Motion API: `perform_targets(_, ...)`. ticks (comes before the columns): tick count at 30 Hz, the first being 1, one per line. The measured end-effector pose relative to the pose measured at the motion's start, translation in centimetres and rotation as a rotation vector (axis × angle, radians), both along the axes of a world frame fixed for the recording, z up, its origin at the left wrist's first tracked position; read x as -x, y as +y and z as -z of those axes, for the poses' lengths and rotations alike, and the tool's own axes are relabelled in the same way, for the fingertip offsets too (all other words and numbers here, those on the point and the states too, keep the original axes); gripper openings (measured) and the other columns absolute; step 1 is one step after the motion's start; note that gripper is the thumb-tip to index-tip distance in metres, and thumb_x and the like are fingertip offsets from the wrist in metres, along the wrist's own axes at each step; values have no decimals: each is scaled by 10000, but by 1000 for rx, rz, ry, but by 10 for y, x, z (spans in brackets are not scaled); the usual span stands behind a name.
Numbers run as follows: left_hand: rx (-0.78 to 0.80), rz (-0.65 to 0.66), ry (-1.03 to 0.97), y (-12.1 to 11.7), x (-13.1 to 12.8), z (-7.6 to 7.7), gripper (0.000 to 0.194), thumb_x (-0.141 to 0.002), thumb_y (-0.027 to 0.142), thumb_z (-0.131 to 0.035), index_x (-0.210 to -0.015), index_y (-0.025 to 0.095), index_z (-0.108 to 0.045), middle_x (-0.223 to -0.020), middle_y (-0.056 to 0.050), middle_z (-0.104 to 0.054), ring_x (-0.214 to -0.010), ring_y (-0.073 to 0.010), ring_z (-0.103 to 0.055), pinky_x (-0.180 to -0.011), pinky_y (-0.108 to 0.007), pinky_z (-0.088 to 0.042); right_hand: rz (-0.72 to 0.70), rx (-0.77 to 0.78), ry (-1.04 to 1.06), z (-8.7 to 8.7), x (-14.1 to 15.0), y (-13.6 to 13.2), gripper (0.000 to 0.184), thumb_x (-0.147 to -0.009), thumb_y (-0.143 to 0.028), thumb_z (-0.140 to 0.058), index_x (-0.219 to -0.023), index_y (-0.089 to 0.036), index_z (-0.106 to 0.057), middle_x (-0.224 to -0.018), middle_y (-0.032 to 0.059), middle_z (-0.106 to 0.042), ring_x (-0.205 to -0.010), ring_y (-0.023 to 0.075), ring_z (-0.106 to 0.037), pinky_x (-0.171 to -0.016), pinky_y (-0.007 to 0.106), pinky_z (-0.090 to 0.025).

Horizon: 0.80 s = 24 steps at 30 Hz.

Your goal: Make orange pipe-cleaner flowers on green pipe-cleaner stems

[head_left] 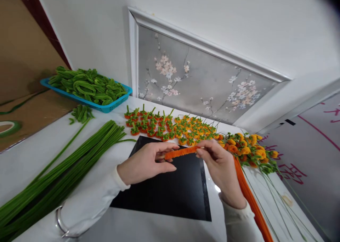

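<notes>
An orange fuzzy chenille coil (183,152), seemingly wound along a thin rod, spans my two hands above a black mat (170,189). My right hand (216,160) pinches the coil's right end between thumb and fingertips. At the other end, my left hand (148,162) has its fingers curled behind the coil, which rests against them; the left thumb stretches out underneath, apart from it. Part of the left fingers is hidden behind the coil. Beside my right wrist lies a bundle of loose orange chenille stems (247,196).
Behind the mat stand small orange pieces with green tops (151,123) and yellow ones (195,128). Finished yellow-orange flowers (247,148) lie right. Long green stems (79,164) lie left, below a blue basket (106,108) of bent green chenille. Green tape (16,128) sits on cardboard.
</notes>
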<state>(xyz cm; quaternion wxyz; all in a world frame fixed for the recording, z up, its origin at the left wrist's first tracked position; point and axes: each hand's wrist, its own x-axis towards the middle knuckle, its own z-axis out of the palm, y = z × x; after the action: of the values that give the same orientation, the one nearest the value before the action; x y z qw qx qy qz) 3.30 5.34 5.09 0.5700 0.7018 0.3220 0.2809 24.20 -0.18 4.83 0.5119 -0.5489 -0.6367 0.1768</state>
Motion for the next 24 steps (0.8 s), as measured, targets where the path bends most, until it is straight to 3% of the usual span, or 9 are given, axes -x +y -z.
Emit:
perform_targets(3,-57,-65,55,5,4,-3,322,-724,253,-686,-1037,179,-693,-962,-48,-737,-848,-197,-684,-792,-290,-525,35,-31,52,1,-9,0,61,-823,-202,-618,-873,-226,-643,-758,-8,-619,-662,133,-575,-601,252,-455)
perform_targets(7,-333,-225,147,2,3,0,192,-774,291,-648,-909,188,-738,-850,-33,-747,-752,-189,-683,-701,-252,-516,60,-50,-9,2,-7,-1,47,-810,-216,-639,-850,-225,-661,-766,-5,-625,-667,132,-569,-597,254,-446)
perform_targets(11,-637,-317,203,0,3,1,153,-804,236,-613,-889,202,-736,-879,-30,-744,-787,-186,-677,-749,-252,-492,82,-16,-98,2,-3,-2,46,-814,-258,-644,-823,-221,-670,-693,-7,-624,-604,134,-562,-558,258,-435)
perform_targets(18,-808,-183,379,-2,6,-6,256,-805,325,-637,-1042,237,-677,-1008,-20,-722,-869,-212,-665,-766,-284,-464,13,-39,-164,-1,2,-3,33,-811,-234,-652,-805,-233,-685,-740,0,-673,-645,146,-601,-612,268,-469)
perform_targets(24,-817,-147,305,-9,2,-3,173,-881,168,-507,-947,188,-665,-830,-5,-704,-732,-158,-641,-672,-256,-450,-42,-45,-198,-6,13,-7,53,-827,-212,-634,-822,-233,-683,-769,-8,-679,-719,143,-621,-658,254,-474)
